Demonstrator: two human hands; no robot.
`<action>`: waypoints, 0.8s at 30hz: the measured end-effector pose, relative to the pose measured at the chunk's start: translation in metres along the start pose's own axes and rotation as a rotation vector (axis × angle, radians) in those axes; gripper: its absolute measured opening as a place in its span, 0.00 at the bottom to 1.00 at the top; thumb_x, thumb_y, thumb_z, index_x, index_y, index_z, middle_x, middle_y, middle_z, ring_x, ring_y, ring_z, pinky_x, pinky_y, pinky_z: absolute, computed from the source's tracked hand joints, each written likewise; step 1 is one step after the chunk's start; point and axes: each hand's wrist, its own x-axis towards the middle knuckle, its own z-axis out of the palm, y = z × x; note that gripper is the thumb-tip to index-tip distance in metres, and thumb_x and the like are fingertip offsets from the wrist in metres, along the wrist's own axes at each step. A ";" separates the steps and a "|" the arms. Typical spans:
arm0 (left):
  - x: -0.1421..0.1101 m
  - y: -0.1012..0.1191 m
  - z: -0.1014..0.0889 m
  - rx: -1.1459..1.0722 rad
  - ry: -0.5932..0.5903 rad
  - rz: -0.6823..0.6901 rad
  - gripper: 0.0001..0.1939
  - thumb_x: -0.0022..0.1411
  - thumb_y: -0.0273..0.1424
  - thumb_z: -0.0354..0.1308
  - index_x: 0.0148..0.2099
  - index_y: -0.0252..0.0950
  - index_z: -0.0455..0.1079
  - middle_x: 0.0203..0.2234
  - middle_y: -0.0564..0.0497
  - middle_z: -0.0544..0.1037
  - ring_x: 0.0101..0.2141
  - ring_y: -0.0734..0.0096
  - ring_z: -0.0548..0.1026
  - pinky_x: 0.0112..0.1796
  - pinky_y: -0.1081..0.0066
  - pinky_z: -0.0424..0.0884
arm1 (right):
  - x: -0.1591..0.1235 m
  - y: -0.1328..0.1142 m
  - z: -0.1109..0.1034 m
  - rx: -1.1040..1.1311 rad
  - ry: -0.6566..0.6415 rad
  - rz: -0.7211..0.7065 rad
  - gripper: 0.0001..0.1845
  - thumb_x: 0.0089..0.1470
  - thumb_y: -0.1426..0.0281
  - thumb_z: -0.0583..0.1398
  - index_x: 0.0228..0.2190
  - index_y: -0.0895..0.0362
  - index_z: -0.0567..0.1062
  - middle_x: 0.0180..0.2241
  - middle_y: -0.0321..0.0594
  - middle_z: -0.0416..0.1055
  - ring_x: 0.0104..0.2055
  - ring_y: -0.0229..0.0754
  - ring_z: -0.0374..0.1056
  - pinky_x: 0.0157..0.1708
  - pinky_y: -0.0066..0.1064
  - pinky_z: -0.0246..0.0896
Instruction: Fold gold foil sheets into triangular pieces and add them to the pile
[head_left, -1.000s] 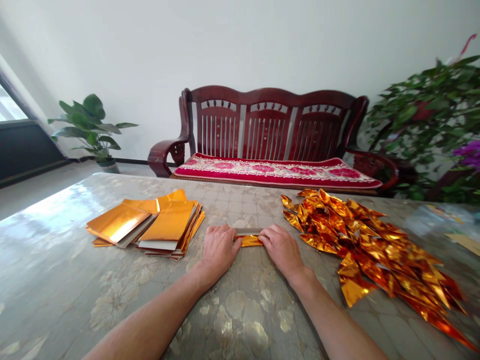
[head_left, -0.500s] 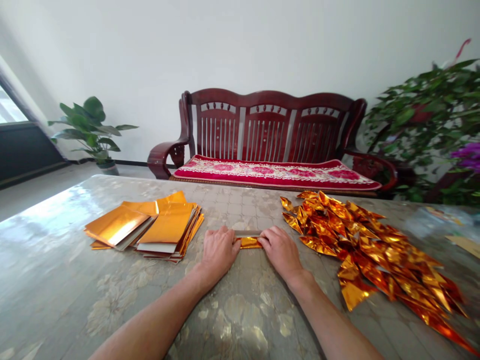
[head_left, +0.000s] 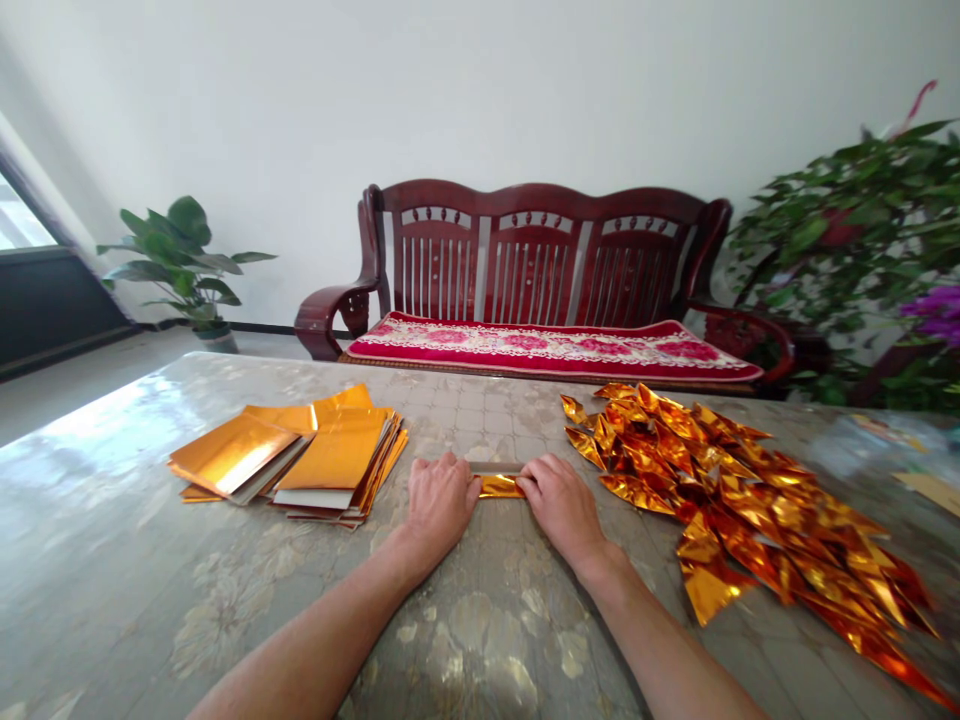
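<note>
A folded gold foil strip point(head_left: 501, 486) lies just below the frame's centre, its long edges running across, a grey band along the upper one. The left hand point(head_left: 441, 502), fingers curled, pinches its left end; the right hand point(head_left: 562, 508), likewise curled, pinches the right end. Bare tabletop point(head_left: 484, 415) shows above and below the strip. Left of centre, a stack of gold sheets point(head_left: 334, 450) leaves a narrow gap beside the left hand. A heap of folded foil pieces point(head_left: 720, 470), near the right hand, spreads toward the lower right corner.
</note>
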 end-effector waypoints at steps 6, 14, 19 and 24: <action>0.001 0.001 0.000 0.010 -0.002 -0.008 0.17 0.68 0.39 0.48 0.37 0.35 0.75 0.35 0.45 0.78 0.36 0.59 0.76 0.40 0.61 0.63 | 0.000 -0.001 0.001 -0.010 0.020 -0.001 0.07 0.60 0.71 0.59 0.29 0.54 0.73 0.34 0.38 0.70 0.39 0.42 0.66 0.39 0.30 0.54; 0.001 0.000 0.000 -0.007 -0.008 -0.009 0.17 0.68 0.38 0.48 0.37 0.35 0.75 0.35 0.46 0.77 0.37 0.58 0.76 0.39 0.60 0.64 | 0.001 0.000 0.000 -0.028 0.023 0.002 0.08 0.60 0.71 0.59 0.28 0.54 0.73 0.32 0.38 0.71 0.38 0.42 0.66 0.37 0.30 0.52; 0.001 -0.002 0.004 -0.013 -0.016 -0.014 0.17 0.68 0.38 0.48 0.39 0.36 0.74 0.37 0.45 0.77 0.37 0.58 0.76 0.38 0.61 0.65 | 0.001 -0.001 -0.001 -0.041 0.012 0.023 0.07 0.59 0.69 0.59 0.28 0.54 0.73 0.32 0.37 0.72 0.37 0.41 0.65 0.36 0.31 0.50; 0.001 -0.002 0.003 -0.016 -0.036 -0.023 0.17 0.68 0.38 0.48 0.39 0.35 0.74 0.37 0.45 0.76 0.38 0.59 0.76 0.39 0.62 0.65 | 0.000 -0.001 -0.001 -0.045 0.012 0.036 0.07 0.59 0.68 0.59 0.28 0.54 0.73 0.32 0.37 0.72 0.37 0.41 0.65 0.36 0.31 0.50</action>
